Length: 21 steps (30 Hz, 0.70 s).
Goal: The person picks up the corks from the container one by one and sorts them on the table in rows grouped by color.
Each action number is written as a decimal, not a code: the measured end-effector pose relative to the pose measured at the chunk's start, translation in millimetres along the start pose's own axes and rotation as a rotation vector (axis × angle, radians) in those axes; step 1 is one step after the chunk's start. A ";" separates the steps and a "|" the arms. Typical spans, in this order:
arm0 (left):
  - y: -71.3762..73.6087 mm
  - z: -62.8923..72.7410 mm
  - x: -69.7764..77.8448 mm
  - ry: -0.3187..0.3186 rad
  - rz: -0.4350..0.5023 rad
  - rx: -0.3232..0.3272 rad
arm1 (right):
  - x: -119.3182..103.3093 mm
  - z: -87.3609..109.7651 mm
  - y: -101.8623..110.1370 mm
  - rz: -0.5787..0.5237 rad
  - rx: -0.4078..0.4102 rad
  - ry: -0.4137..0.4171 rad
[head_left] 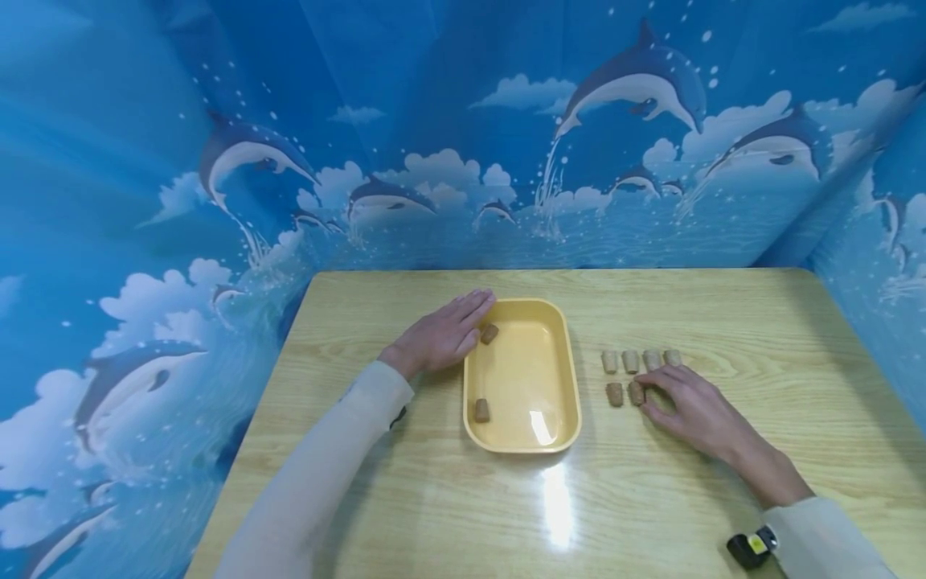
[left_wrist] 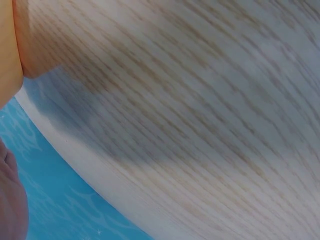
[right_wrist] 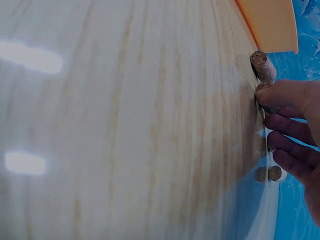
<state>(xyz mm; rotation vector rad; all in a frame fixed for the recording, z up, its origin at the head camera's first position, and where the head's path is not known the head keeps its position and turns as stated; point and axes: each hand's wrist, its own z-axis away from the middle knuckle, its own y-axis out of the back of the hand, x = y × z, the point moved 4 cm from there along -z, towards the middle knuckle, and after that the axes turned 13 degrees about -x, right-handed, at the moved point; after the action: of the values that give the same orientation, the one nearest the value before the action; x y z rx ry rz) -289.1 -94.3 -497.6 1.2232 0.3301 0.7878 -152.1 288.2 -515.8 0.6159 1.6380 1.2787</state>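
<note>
A yellow tray [head_left: 521, 378] stands on the table with two brown cork stoppers inside, one cork stopper [head_left: 489, 334] near its upper left corner and another cork stopper [head_left: 481, 411] near the lower left. My left hand [head_left: 444, 331] rests against the tray's upper left rim, fingers extended. To the right of the tray, my right hand [head_left: 690, 410] pinches a darker cork stopper [head_left: 637, 393] between thumb and index finger, at the table surface. Beside it stands a second dark cork stopper [head_left: 615, 394]. In the right wrist view the thumb covers part of the pinched cork stopper [right_wrist: 265, 86].
Behind the dark pair, a row of several paler cork stoppers [head_left: 631, 362] runs left to right, partly behind my right fingers. The wood-grain table [head_left: 405, 498] reaches back to a blue dolphin-print curtain [head_left: 434, 217], which also hangs along both sides.
</note>
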 end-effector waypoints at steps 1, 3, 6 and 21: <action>0.0 0.0 0.1 0.000 0.000 0.000 | 0.3 0.0 -0.2 -0.002 0.000 0.000; 0.2 0.2 0.4 0.002 0.001 -0.001 | 0.7 0.2 -0.4 -0.003 0.002 0.002; 0.3 0.3 0.9 0.008 0.002 -0.005 | 1.2 0.1 -0.8 -0.007 0.002 0.005; 1.4 0.2 1.3 0.011 0.004 -0.010 | 1.7 0.2 0.8 -0.017 0.008 -0.023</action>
<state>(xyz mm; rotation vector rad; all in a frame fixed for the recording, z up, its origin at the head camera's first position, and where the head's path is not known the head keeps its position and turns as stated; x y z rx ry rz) -288.6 -93.3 -496.1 1.2108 0.3322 0.7989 -152.8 289.9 -515.7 0.6176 1.6270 1.2490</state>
